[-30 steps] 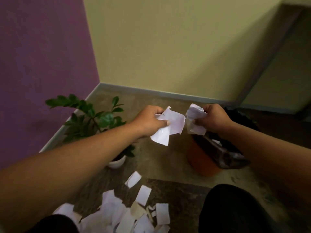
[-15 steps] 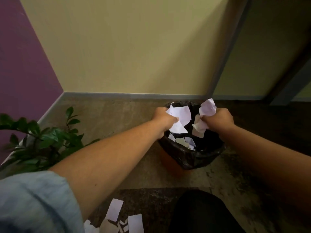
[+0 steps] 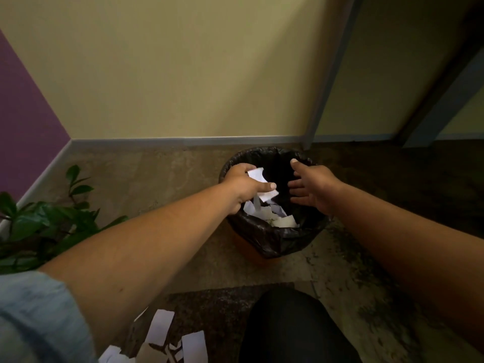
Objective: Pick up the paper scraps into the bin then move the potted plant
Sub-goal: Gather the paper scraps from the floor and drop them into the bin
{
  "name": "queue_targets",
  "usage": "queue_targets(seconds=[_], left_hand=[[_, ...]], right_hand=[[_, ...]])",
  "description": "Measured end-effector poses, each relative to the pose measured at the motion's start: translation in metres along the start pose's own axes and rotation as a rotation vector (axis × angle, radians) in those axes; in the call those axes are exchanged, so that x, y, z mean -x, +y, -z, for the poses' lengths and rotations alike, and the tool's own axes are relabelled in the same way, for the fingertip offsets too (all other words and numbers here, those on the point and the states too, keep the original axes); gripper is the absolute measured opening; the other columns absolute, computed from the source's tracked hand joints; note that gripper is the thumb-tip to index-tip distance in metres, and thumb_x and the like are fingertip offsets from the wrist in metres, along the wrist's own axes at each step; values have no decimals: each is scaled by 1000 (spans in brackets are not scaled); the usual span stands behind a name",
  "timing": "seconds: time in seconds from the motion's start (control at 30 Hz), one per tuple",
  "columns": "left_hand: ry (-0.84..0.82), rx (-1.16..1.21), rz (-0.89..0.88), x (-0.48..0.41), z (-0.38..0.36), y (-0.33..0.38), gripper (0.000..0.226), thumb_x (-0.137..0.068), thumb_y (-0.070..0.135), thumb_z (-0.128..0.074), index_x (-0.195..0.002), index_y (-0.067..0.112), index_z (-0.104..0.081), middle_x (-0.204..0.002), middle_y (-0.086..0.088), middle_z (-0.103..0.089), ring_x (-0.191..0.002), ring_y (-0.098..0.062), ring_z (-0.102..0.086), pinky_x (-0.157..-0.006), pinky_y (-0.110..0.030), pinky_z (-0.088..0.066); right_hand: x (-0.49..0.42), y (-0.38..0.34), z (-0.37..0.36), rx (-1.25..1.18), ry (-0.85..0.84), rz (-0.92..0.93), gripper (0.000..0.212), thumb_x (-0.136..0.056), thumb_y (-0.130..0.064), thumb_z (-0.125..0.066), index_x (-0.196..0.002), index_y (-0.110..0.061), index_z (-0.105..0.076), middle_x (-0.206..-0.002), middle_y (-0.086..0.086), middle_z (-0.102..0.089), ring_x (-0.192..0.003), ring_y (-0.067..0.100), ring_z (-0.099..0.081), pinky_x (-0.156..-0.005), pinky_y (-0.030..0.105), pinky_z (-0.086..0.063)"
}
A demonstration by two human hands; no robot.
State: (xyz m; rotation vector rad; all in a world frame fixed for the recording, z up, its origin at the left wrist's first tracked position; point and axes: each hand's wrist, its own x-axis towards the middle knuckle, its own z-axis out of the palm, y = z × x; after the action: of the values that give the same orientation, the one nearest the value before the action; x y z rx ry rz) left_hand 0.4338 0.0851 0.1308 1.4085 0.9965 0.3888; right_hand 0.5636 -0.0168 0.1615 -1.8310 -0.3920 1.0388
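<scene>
Nearest the viewer: loose paper scraps (image 3: pixel 162 328) on the floor (image 3: pixel 162 179), beside a dark knee (image 3: pixel 293 328). Left, further on: potted plant (image 3: pixel 39 226), by the purple wall (image 3: pixel 23 113). Beyond: bin (image 3: pixel 275 239), black-lined, binned scraps (image 3: pixel 285 221) inside. Over its mouth: left hand (image 3: pixel 243 184), fingers and thumb curled round white held scraps (image 3: pixel 258 175); right hand (image 3: pixel 314 189), fingers spread, released, holding nothing.

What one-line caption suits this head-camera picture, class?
Above the black-lined bin, the left hand holds paper scraps while the right hand is open.
</scene>
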Motion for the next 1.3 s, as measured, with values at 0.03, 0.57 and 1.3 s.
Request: queue_targets(seconds=[0.03,0.57,1.3], left_hand=[[1,-22,-9,1,-1,-1,87,-61,17,-91,-136,14,-48,-136,-11,-54,-123,-28,-53,-99,-43,-49],[-65,-978,-1017,86,131,-42,48,-87,42,-65,-130,21,-55,-140,-1,-52,-129,-15,-47,-103,-28,-40],[-127,-1108,338,257,356,-407,126,-56,66,-79,-152,39,-2,-163,-2,7,-149,-28,4,-118,-51,-17]], right_hand=[[0,1,-1,35,-4,15,61,-97,-43,-53,-143,-5,-40,-136,21,-54,-124,36,-55,-90,43,-53],[36,1,-104,748,-398,219,13,-91,-11,-58,-83,-6,-68,-66,10,-67,-64,20,-68,-66,31,-55],[107,261,-400,1483,-926,655,93,-73,-42,-79,-149,-17,-32,-151,12,-37,-135,30,-41,-106,34,-37]])
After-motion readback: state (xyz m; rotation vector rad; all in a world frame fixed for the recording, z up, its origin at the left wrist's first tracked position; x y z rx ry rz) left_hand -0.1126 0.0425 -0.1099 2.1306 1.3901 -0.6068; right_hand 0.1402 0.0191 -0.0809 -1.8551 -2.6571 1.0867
